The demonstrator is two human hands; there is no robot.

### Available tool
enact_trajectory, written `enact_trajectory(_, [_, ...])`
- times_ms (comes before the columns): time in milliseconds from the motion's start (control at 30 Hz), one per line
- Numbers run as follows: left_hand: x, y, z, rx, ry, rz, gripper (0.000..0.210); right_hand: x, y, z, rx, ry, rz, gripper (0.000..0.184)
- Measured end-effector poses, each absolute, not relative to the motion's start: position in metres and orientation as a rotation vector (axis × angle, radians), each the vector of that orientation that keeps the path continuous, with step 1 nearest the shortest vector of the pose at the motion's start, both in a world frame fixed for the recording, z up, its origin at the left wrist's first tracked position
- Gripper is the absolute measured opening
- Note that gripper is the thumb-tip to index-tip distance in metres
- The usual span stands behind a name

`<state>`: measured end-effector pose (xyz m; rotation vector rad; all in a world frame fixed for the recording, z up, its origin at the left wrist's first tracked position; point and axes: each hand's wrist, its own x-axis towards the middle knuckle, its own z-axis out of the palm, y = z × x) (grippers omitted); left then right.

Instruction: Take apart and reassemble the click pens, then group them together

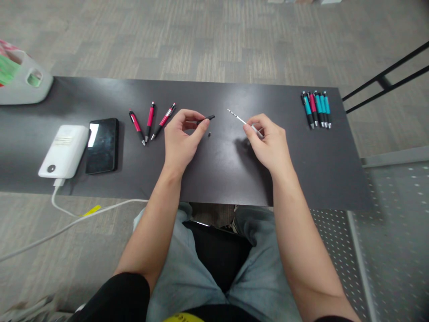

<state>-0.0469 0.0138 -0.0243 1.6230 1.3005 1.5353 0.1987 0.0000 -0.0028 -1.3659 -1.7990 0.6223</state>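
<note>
My left hand (pixel 183 138) pinches a short black pen part (pixel 206 119) between thumb and fingers, its free end pointing right. Across a gap, my right hand (pixel 268 138) grips a thin whitish pen refill (pixel 237 116), tilted with its far end up and to the left. A tiny dark piece (pixel 209 134) lies on the table just right of my left thumb. Beyond the left hand's knuckles rest three red-and-black pens, among them one red pen (pixel 166 120) close to the fingers. The refill's lower end is partly hidden by my right fingers.
A row of several blue and red pens (pixel 317 110) lies at the right of the dark table (pixel 228 179). On the left are a black phone (pixel 102 150), a white power bank (pixel 63 152) with a cable (pixel 110 206), and a white plastic container (pixel 27 85).
</note>
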Motion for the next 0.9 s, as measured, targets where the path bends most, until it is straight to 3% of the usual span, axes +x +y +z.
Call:
enact_trajectory(133, [-0.039,0.005,-0.019,1.821,1.42,1.449,0.011,0.202,0.002,-0.008,-1.392,-1.781,0.622,0.01])
enact_trajectory(467, [-0.02,-0.004,-0.023,2.121,1.394,1.088,0.016,0.202,0.002,-0.011,-1.387,-1.778,0.592,0.014])
enact_trajectory(900, [-0.05,0.005,-0.015,2.263,1.11,0.814,0.071,0.2,0.0,-0.007,-1.367,-1.74,0.602,0.018])
